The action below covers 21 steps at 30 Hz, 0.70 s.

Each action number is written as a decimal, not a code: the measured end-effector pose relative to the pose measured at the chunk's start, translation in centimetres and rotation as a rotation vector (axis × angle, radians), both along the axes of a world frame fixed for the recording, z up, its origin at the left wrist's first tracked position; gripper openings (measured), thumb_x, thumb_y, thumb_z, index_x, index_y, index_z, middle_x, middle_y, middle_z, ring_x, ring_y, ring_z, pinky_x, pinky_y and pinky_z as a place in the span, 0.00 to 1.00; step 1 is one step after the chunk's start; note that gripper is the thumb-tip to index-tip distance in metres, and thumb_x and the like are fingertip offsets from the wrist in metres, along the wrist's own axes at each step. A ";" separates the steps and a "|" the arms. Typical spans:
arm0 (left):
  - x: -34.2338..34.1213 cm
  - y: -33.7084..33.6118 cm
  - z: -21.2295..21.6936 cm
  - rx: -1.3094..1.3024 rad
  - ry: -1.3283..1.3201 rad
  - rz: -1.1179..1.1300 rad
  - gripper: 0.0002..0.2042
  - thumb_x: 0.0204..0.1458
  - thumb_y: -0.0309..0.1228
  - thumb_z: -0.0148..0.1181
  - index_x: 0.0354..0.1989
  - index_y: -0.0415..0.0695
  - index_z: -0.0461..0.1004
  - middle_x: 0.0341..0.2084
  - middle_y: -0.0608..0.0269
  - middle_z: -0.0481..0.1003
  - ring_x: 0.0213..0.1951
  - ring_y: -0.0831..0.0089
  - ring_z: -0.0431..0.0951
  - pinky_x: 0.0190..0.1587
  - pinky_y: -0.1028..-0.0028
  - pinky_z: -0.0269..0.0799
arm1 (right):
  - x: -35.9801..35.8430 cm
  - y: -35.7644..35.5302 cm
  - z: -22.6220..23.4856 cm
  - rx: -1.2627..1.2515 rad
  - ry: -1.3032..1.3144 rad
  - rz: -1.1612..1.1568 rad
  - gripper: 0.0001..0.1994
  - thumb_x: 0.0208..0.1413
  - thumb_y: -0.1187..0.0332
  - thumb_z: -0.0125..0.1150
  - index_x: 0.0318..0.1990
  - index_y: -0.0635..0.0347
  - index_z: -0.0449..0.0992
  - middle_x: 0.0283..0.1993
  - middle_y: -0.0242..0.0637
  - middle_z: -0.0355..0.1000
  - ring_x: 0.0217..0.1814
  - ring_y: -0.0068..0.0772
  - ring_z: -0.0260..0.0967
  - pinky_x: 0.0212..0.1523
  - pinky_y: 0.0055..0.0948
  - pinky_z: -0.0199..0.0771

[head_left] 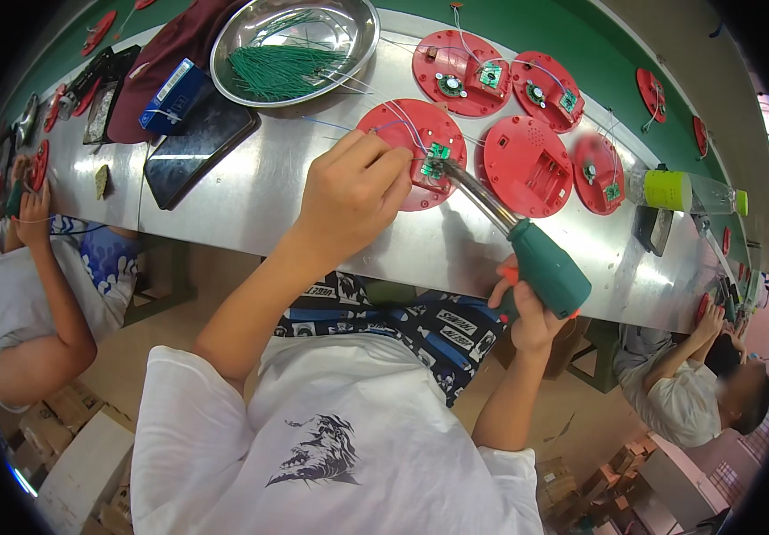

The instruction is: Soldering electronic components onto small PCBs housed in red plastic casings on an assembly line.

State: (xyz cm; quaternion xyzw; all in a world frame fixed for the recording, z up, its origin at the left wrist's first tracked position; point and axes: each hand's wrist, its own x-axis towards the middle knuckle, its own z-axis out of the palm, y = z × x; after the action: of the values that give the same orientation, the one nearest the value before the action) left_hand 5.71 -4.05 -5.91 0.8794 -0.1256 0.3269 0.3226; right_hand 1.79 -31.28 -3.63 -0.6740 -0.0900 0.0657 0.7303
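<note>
My right hand [527, 312] is wrapped round the grip of a green soldering gun [552, 272]. Its metal barrel slants up and left, and the tip meets a small green circuit board [439, 153] on a round red plastic housing [442, 198]. Over the left side of that housing, my left hand [353, 192] is closed in a pinch beside the board. A thin blue wire [324, 122] runs out from its fingers; the exact pinch point is hidden. White wires also cross this housing.
Several other red housings [527, 169] with boards and wires lie nearby. A steel bowl [349, 49] holds green wires [277, 71]. Leftward are a black phone [197, 152], a blue box [173, 96] and a maroon cap [148, 80]. A bottle [688, 192] lies right. Co-workers sit at both sides.
</note>
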 end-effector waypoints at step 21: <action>-0.1 -0.1 0.2 0.016 0.022 -0.007 0.04 0.45 0.21 0.63 0.31 0.40 0.78 0.23 0.61 0.72 0.28 0.63 0.74 0.29 0.67 0.72 | 0.3 -0.7 -2.1 0.160 -0.105 -0.190 0.19 0.63 0.61 0.53 0.47 0.76 0.68 0.37 0.53 0.70 0.15 0.36 0.69 0.14 0.31 0.71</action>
State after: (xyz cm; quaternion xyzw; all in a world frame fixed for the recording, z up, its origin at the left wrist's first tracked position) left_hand 5.64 -4.14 -5.70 0.8851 -0.1279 0.3149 0.3180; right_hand 2.04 -32.02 -5.69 -0.6217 -0.0686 -0.0466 0.7788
